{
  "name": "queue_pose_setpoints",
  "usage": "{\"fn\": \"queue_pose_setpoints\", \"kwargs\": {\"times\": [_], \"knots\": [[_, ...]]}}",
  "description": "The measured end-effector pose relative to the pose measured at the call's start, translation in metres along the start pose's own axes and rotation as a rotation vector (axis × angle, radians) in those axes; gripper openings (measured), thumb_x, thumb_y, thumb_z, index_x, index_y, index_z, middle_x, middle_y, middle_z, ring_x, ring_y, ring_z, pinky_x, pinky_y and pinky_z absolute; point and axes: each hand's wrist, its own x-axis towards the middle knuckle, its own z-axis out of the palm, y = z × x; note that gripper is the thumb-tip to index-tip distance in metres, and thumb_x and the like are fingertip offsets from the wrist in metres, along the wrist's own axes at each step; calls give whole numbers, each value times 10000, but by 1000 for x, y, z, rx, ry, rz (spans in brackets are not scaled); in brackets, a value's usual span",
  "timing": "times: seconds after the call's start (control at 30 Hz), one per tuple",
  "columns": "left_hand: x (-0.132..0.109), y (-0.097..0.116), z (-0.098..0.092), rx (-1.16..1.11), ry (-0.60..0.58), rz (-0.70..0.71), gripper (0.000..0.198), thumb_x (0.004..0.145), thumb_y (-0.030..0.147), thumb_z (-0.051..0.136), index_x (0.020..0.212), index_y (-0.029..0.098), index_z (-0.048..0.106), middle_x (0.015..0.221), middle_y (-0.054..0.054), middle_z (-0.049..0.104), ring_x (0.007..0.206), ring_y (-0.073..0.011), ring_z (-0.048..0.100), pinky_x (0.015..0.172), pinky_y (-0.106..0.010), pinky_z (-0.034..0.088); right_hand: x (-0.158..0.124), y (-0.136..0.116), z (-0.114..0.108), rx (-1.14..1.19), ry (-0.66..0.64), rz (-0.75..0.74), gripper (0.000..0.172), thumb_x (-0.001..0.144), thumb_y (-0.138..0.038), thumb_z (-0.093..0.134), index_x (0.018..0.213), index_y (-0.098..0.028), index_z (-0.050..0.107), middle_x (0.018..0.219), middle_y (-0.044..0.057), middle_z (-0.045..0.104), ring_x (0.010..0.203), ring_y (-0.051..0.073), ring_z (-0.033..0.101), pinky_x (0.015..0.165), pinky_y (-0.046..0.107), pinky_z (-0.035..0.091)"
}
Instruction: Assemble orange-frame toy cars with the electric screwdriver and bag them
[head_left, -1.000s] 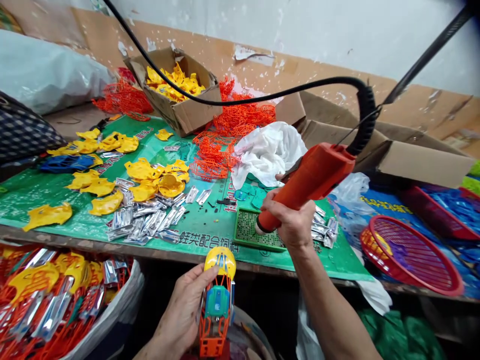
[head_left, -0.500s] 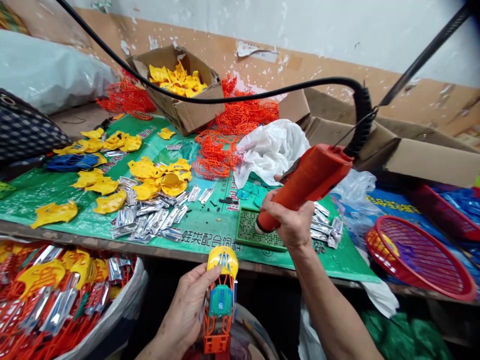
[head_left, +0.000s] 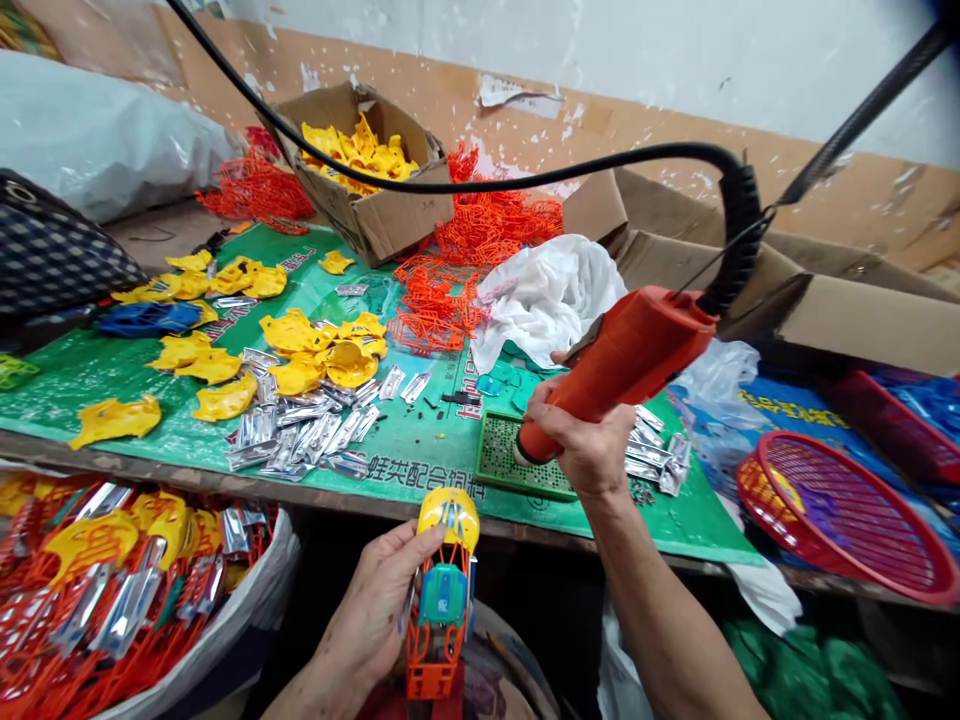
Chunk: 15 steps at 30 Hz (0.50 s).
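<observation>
My left hand [head_left: 379, 590] is closed on a toy car body [head_left: 442, 595], below the table's front edge. The body has a yellow front piece, a teal middle and an orange frame. My right hand [head_left: 592, 440] grips a red electric screwdriver [head_left: 622, 360], tilted with its tip down to the left. That tip is over a green tray [head_left: 536, 485] with a perforated-looking surface and small contents I cannot make out. A black coiled cable [head_left: 739, 235] runs from the screwdriver's top end.
Silver parts [head_left: 300, 435] and yellow shells [head_left: 292, 340] lie on the green table cover. Orange frames [head_left: 442, 300] are heaped near a cardboard box [head_left: 397, 215] of yellow shells. A white sack [head_left: 281, 560] of parts stands lower left, a red basket [head_left: 847, 510] right.
The whole view has shifted slightly. Both hands keep their holds on the toy car body and the electric screwdriver, with little movement.
</observation>
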Motion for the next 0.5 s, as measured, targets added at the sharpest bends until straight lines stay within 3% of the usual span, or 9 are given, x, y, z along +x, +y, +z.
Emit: {"fn": "queue_pose_setpoints", "kwargs": {"times": [0.3,0.5], "knots": [[-2,0,2,-28,26,-2,388,576,334,851,833,81,709,602,-88,709,439,-181,626,444,-273,496,1,0,-1,-33,13,-32,143,592,-188,759,637,-183,624,626,-22,625,523,132,558,520,310,489],[-2,-1,3,-42,18,-7,381,593,342,839,846,87,713,613,-89,718,471,-182,644,471,-261,501,-1,-25,5,84,33,-58,159,591,-157,735,705,-190,629,639,-27,618,519,134,575,538,317,502]]}}
